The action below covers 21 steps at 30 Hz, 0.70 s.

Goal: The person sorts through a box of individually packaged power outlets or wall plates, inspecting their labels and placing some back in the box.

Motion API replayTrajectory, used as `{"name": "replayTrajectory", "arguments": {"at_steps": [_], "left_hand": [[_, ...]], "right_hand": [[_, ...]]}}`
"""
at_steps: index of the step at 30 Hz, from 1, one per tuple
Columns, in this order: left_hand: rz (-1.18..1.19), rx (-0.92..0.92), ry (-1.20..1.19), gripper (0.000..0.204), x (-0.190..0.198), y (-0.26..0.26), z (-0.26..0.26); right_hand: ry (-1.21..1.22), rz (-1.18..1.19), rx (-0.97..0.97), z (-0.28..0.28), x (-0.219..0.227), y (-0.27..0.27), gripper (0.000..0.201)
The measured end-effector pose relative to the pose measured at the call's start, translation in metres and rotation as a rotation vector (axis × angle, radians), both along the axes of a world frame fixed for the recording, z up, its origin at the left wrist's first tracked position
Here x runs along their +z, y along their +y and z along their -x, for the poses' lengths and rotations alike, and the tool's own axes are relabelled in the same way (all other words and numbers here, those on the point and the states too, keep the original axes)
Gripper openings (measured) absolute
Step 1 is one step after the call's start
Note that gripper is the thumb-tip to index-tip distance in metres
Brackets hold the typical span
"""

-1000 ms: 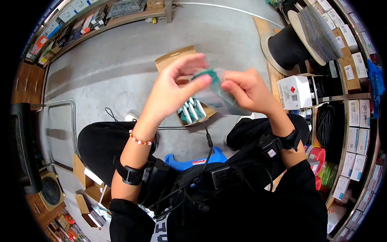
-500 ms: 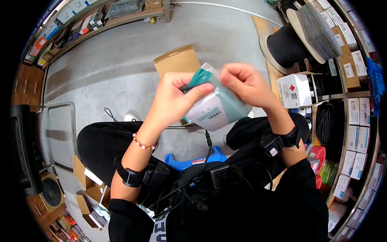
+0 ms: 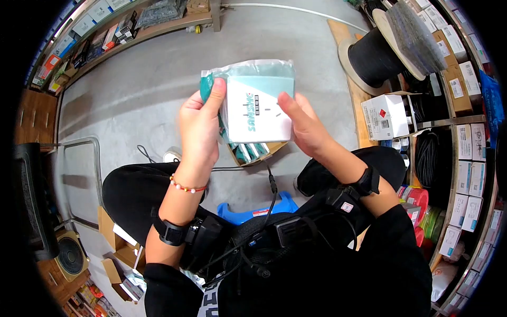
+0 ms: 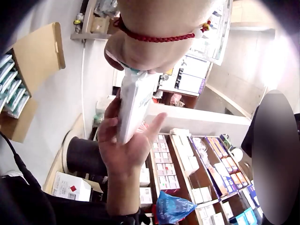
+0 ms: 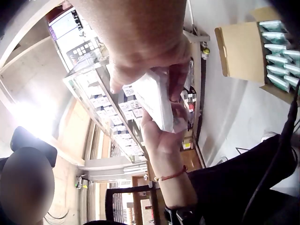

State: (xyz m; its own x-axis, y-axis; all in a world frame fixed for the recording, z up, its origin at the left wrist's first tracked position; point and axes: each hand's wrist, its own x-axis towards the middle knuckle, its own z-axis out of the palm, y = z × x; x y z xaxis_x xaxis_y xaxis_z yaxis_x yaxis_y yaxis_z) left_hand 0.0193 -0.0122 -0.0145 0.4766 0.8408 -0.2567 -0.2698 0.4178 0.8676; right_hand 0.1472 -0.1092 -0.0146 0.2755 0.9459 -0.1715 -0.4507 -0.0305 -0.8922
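A square white plate in a clear and teal plastic bag (image 3: pixel 266 127) is held upright above the floor, its printed face turned to the head camera. My left hand (image 3: pixel 198 121) pinches its left edge, thumb on the front and fingers behind. On the opposite edge, my right hand (image 3: pixel 309 127) holds it with the thumb against the front. The left wrist view shows the packet (image 4: pixel 133 105) edge-on between both hands. Beneath it stands an open cardboard carton (image 5: pixel 241 51) with several similar teal packets (image 5: pixel 277 58) in rows, partly hidden by the held one in the head view.
A blue plastic stool (image 3: pixel 257 210) is between the person's legs, with a black cable (image 3: pixel 273 185) running past it. To the right are a large cable spool (image 3: pixel 375 61), a white box (image 3: pixel 385 119) and shelves of boxes. Opened cartons (image 3: pixel 121 245) lie at lower left.
The bagged plate has turned from a tilted, folded position to face the head camera squarely. Both hands have shifted to its opposite sides, and the bag's top now lies spread out flat.
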Motion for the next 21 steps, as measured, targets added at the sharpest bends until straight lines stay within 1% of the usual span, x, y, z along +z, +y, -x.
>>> {"name": "replayTrajectory", "arguments": {"at_steps": [1, 2, 5, 8, 9, 12, 15, 21], "left_hand": [[-0.036, -0.007, 0.006, 0.022, 0.0, -0.003, -0.002], [-0.121, -0.009, 0.04, 0.022, 0.0, -0.004, -0.003], [-0.399, -0.007, 0.132, 0.022, 0.0, -0.006, -0.007], [-0.574, 0.068, 0.129, 0.022, -0.004, -0.004, -0.011], [-0.641, 0.125, 0.16, 0.022, -0.007, -0.003, -0.014], [-0.636, 0.133, 0.131, 0.023, -0.005, -0.004, -0.012], [-0.696, 0.184, 0.181, 0.023, 0.008, -0.008, -0.009], [-0.772, 0.251, 0.109, 0.02, 0.006, -0.005, -0.008]], "right_hand": [[0.018, 0.035, -0.019, 0.001, -0.002, 0.001, 0.051], [0.035, 0.069, -0.039, 0.001, -0.003, 0.001, 0.05], [0.046, 0.075, -0.116, -0.002, -0.006, 0.001, 0.045], [0.025, 0.074, -0.138, -0.003, -0.004, 0.0, 0.042], [0.014, 0.068, -0.125, -0.002, -0.002, -0.001, 0.042], [-0.002, 0.04, -0.086, -0.001, 0.003, -0.002, 0.042], [0.008, -0.016, -0.048, -0.001, 0.004, -0.003, 0.044], [-0.063, -0.088, -0.019, 0.001, 0.009, -0.006, 0.048]]}}
